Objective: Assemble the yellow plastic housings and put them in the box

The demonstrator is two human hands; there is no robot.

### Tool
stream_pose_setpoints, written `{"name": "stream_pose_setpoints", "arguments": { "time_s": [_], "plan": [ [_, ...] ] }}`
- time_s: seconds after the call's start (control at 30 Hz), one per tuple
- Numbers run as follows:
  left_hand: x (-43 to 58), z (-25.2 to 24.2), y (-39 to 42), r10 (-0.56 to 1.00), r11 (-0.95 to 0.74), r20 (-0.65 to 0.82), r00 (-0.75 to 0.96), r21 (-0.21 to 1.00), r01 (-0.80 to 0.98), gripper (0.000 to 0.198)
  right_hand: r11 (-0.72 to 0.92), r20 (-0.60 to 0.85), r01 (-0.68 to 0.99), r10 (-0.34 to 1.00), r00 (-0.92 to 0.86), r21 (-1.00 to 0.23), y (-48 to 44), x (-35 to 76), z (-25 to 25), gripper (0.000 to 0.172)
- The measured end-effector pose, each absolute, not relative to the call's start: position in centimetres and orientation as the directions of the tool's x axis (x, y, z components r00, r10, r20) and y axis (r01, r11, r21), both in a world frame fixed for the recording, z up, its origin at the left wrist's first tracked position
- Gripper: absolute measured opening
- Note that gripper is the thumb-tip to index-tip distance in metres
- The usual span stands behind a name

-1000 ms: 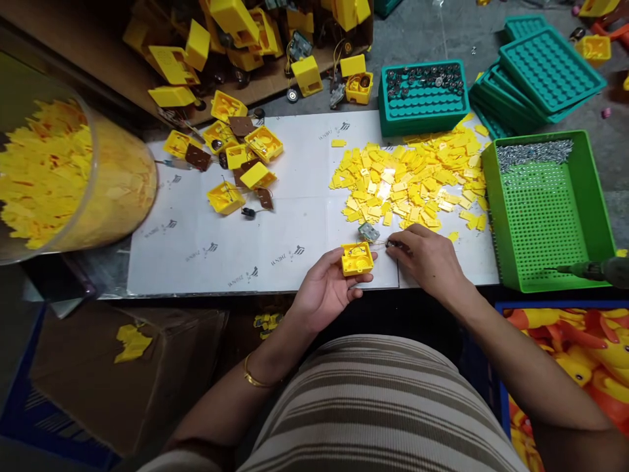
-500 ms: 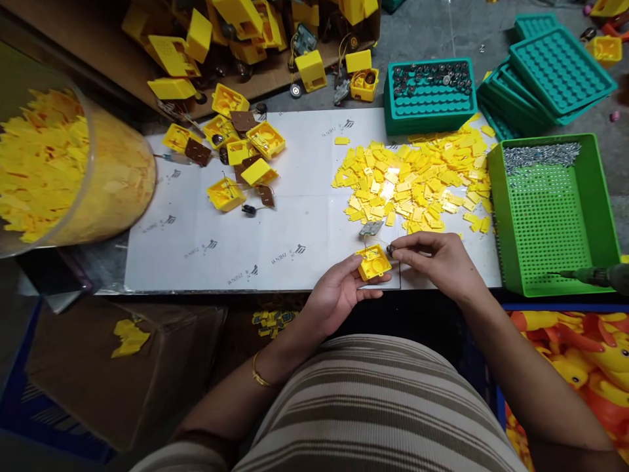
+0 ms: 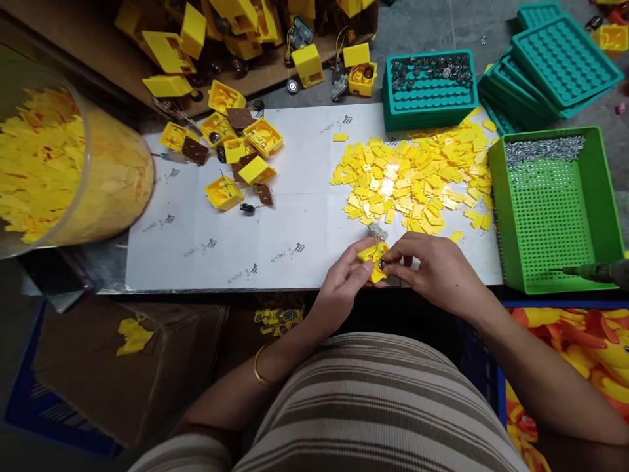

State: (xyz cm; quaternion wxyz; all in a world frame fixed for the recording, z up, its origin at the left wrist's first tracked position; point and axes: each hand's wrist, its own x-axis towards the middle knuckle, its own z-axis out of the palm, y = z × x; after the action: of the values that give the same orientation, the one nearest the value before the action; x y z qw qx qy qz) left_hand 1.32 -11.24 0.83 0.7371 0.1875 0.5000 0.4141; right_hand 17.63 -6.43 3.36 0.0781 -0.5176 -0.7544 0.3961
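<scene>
My left hand (image 3: 344,278) grips a small yellow plastic box (image 3: 373,255) at the near edge of the white sheet (image 3: 275,223). A small grey circuit board (image 3: 377,231) hangs off the box on thin wires, just beyond it. My right hand (image 3: 432,269) pinches a small dark part against the box's right side; both hands meet over the box. A heap of flat yellow plastic pieces (image 3: 417,180) lies just beyond my hands.
A green mesh basket (image 3: 555,210) with screws (image 3: 543,149) stands right, a powered screwdriver (image 3: 597,272) by its near corner. Teal trays (image 3: 430,88) sit behind the heap. More yellow boxes (image 3: 236,157) lie left. A clear tub (image 3: 59,170) of yellow pieces stands far left.
My two hands have closed together over the yellow box. The box has tilted and is now partly hidden by my fingers. My right hand has brought the dark part onto it.
</scene>
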Motion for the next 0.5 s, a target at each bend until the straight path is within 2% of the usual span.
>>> {"name": "stream_pose_setpoints", "arguments": {
  "time_s": [0.13,0.33,0.5],
  "plan": [
    [1.3,0.9,-11.3,0.801,0.588,-0.573,0.173,0.7,-0.405,0.037,0.141,-0.331,0.736,0.826,-0.456,-0.662,-6.1,17.8,3.4,0.003],
    [1.0,1.3,-10.7,0.76,0.637,-0.61,0.224,0.632,-0.442,0.04,0.222,-0.135,0.585,0.853,-0.504,-0.78,-7.5,18.1,2.3,0.004],
    [0.7,1.7,-10.4,0.746,0.662,-0.59,0.311,0.601,-0.448,0.039,0.151,-0.084,0.48,0.897,-0.434,-0.864,-8.9,18.0,2.2,0.016]
  ]
}}
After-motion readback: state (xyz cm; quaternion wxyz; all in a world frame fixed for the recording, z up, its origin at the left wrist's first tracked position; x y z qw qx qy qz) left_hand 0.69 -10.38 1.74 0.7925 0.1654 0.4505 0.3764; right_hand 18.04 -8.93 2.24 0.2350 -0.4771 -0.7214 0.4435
